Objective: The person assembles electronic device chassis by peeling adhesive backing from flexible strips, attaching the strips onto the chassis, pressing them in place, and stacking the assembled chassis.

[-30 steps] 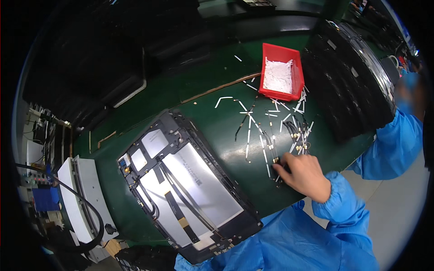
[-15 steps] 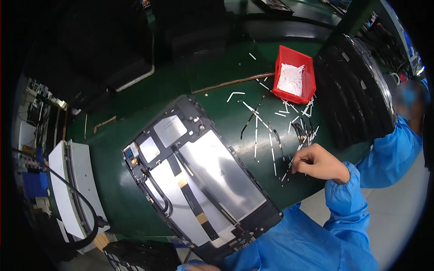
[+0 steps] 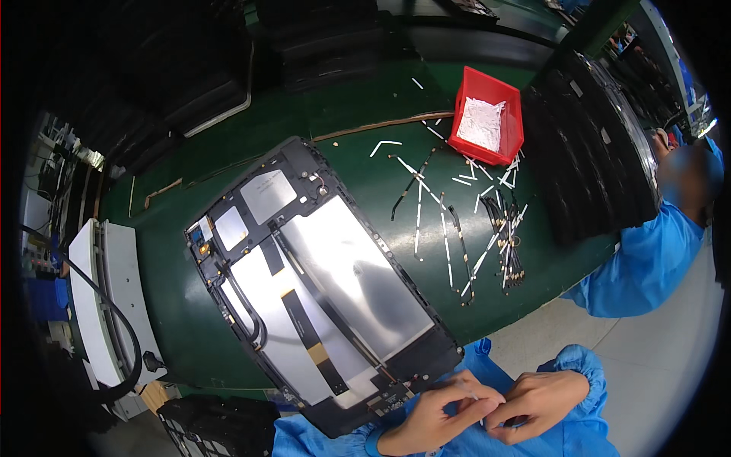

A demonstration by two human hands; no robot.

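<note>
My left hand [image 3: 430, 415] and my right hand [image 3: 539, 402] meet at the near edge, just right of an opened tablet-like device [image 3: 373, 282]. The left fingers are pinched on a thin pale strip [image 3: 467, 391], mostly hidden. Against its fingertips the right hand's fingers are closed; what they hold, if anything, cannot be made out. The device lies slanted, showing silver plates, a black frame and a dark flat ribbon cable [image 3: 314, 339]. To its right are thin black-and-white flex strips [image 3: 446, 244] and a bunch of dark flex cables [image 3: 509, 255].
A red bin [image 3: 514, 129] with white strips stands on the green table [image 3: 183, 305]. Right of it are stacked black trays [image 3: 590, 160]; beyond, a co-worker's blue sleeve [image 3: 647, 266]. White panels [image 3: 114, 297] and a black cable [image 3: 126, 324] are at left. More dark stacks stand behind.
My right hand has drawn back from the flex cables to the near edge. My left hand has come up into view to meet it. The view has shifted slightly.
</note>
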